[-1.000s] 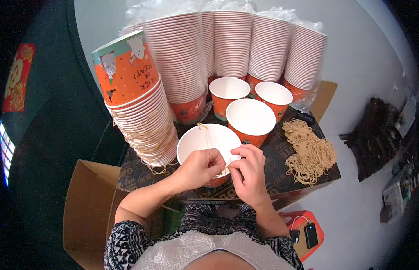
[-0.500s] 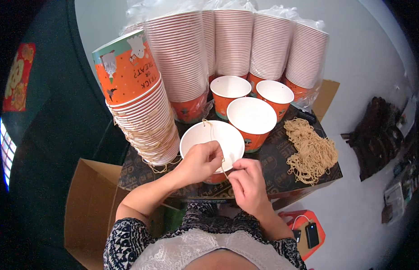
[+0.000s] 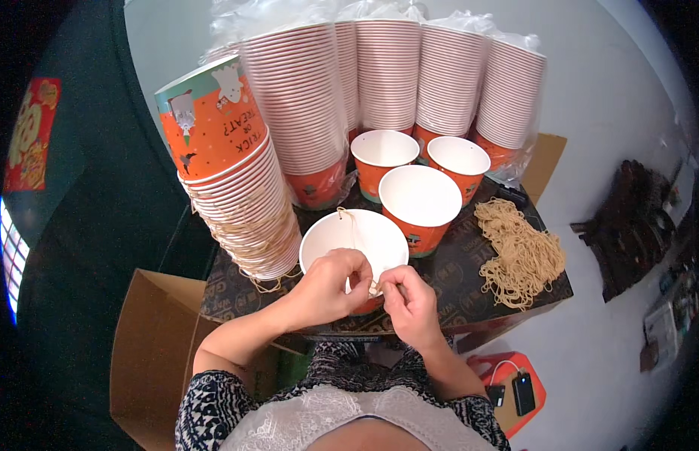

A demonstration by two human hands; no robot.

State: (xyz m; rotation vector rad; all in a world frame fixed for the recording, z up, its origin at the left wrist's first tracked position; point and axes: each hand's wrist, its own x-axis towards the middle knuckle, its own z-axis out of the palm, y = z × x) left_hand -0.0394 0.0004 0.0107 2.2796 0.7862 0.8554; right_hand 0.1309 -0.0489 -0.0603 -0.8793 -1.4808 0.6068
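A white-lined orange paper bucket point(image 3: 381, 239) stands upright at the box's near edge. A thin tan string point(image 3: 354, 231) is tied through its far rim and runs down inside toward my hands. At the near rim my left hand point(image 3: 334, 284) is closed, its thumb and fingertips pinched together on the string. Just right of it, my right hand point(image 3: 411, 304) also pinches the string's end against the near rim. The fingertips partly hide the string there. Whether the string is knotted at the near side, I cannot tell.
Leaning at the left is a tall stack of nested buckets point(image 3: 244, 203) wrapped with string. Single buckets point(image 3: 421, 197) stand beyond mine, before plastic-wrapped stacks point(image 3: 387, 75). A tan string pile point(image 3: 522, 255) lies right on the dark printed box point(image 3: 462, 301). An orange stool point(image 3: 533, 406) holds a phone.
My right hand has moved slightly left and down, closer to my left hand at the rim. The stretch of string showing between the hands is shorter.
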